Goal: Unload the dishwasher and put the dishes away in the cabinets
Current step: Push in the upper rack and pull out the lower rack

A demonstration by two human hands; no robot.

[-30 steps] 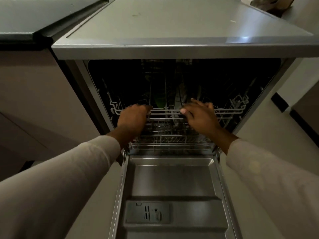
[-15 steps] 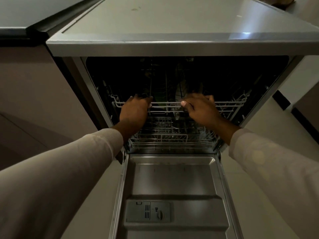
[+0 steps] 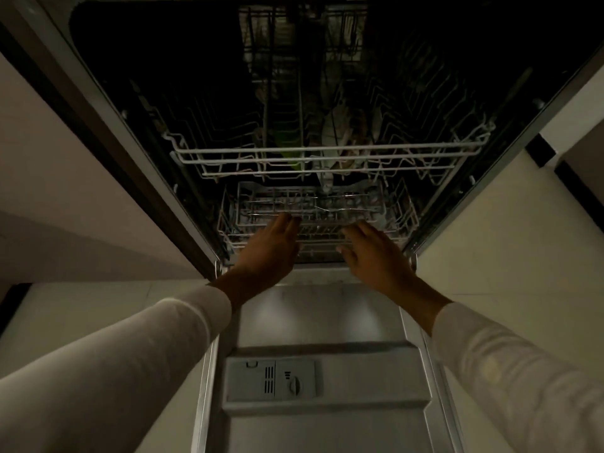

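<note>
Now I reach over the open door [image 3: 327,322] to the lower rack [image 3: 403,210].
Left hand [image 3: 271,253], right hand [image 3: 372,256]: fingers straight at its front wires; upper rack [image 3: 228,151] holds a pale dish [image 3: 338,125].

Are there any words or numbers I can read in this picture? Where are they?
There are no words, brand names or numbers that can be read.
Soap box on the open door: it has only small bars and tiny marks beside a knob, too small to read as letters or numbers.
Dishwasher inside: it is too dark to show any label.
</note>
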